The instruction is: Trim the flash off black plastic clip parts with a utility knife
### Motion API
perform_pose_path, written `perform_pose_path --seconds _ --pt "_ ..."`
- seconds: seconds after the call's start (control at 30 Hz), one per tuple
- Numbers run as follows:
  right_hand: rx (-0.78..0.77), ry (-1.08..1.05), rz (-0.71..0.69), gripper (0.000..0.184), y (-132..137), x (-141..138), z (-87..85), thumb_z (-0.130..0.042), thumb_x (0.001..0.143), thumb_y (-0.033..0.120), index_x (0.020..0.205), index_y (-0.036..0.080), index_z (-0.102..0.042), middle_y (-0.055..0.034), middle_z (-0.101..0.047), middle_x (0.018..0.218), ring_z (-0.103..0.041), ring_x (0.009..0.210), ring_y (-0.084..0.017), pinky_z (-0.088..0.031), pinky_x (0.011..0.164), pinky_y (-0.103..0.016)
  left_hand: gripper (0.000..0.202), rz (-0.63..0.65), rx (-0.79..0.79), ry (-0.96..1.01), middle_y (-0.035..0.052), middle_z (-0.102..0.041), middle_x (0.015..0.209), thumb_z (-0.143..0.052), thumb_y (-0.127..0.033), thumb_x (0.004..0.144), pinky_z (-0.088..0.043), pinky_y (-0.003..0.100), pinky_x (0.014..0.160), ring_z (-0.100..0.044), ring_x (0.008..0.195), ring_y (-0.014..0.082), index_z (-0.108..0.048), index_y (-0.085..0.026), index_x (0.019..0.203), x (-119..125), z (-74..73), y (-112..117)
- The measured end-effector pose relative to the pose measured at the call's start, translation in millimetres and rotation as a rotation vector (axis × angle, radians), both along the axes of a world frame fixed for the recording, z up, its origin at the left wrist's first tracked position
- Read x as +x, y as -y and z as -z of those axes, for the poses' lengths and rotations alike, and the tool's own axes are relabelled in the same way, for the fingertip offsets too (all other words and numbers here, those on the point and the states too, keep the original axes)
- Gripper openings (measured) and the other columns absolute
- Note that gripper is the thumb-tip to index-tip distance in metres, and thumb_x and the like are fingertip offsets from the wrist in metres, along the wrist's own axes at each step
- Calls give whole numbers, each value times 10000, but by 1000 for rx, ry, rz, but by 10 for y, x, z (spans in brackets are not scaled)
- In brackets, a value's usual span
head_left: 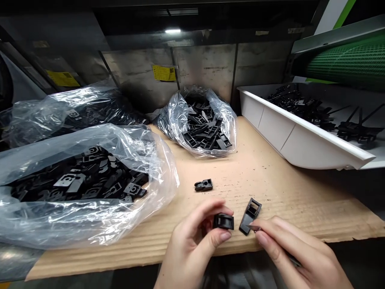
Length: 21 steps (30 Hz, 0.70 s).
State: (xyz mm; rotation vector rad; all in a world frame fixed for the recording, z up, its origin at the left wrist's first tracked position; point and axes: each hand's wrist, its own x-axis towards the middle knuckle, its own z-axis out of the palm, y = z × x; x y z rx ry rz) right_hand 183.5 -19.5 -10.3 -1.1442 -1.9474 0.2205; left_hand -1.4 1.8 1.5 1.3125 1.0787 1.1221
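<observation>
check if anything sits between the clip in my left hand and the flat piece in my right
Nothing visible does: the clip in the left hand and the flat piece in the right hand stand apart over bare cardboard.

Clip (223,221): small black plastic part, blocky, open slot on the front face. Pinched betw. thumb and fingers (221,237) of L hand (189,245), held off the tabletop, slot facing R.

Flat piece (250,216): black plastic, longer and thinner, rectangular w/ two window cut-outs near the upper end. Tilted, upper end pointing up and R, lower end at the fingertips of R hand (297,253); contact pt partly hidden. Sits just beside the clip, small gap betw. them, not touching. Both over the front edge of the tabletop.
</observation>
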Motion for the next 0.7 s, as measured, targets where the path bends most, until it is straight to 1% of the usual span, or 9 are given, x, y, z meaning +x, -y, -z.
perform_pose_path --seconds 0.07,0.17,0.23,0.3,0.43,0.47,0.53,0.63,0.7 --pt "64 51 19 155 5 -14 3 -510 856 124 963 171 -611 -13 -637 672 -671 641 -132 -534 622 -166 254 23 128 -101 -25 -715 951 -643 -95 760 -470 182 835 -628 939 155 -716 -293 903 -11 -5 -13" --pt "134 66 45 167 13 -58 3 -519 857 121 1001 154 -596 -47 -670 741 -665 641 -132 -519 605 -177 350 40 260 -132 -65 -709 958 -623 -41 762 -469 132 829 -633 926 119 -712 -334 931 -17 -6 -28" --pt "148 83 50 180 12 -90 0 -523 854 114 1016 152 -592 -60 -674 772 -657 640 -132 -503 578 -188 386 55 297 -138 -76 -703 962 -614 -18 763 -469 110 815 -634 916 103 -702 -342 953 -20 -3 -29" --pt "142 100 50 179 5 -112 -1 -527 852 114 1013 149 -595 -57 -657 753 -639 625 -130 -488 556 -202 394 64 319 -157 -75 -699 967 -611 -9 766 -465 99 818 -633 918 96 -696 -336 969 -26 1 -23" --pt "129 116 49 183 -11 -115 4 -527 845 97 1006 150 -595 -52 -626 734 -615 621 -131 -483 559 -220 378 67 354 -186 -66 -696 970 -614 -12 771 -455 95 828 -628 923 93 -689 -314 986 -34 14 -12" --pt "118 113 40 188 -14 -111 1 -524 846 96 1012 153 -591 -49 -623 735 -615 622 -131 -487 562 -219 373 65 360 -189 -65 -694 971 -611 -15 775 -454 96 828 -626 923 92 -687 -311 988 -35 18 -12" --pt "41 80 -13 174 -15 -105 -13 -510 851 99 990 168 -590 -27 -605 708 -612 605 -120 -493 551 -200 363 63 375 -191 -65 -688 976 -598 -21 789 -450 100 827 -620 928 90 -681 -309 993 -35 26 -15" --pt "-138 -10 -100 150 -15 -107 -56 -476 866 106 875 197 -594 20 -551 632 -603 565 -98 -503 546 -160 338 67 399 -206 -61 -684 984 -591 -36 803 -443 110 829 -611 936 93 -675 -299 998 -38 38 -26" --pt "-197 -41 -125 165 -18 -115 -86 -468 866 112 825 210 -594 35 -535 612 -601 556 -93 -512 569 -152 317 78 425 -218 -51 -686 989 -589 -45 809 -438 122 835 -611 937 100 -673 -282 1002 -43 42 -33"
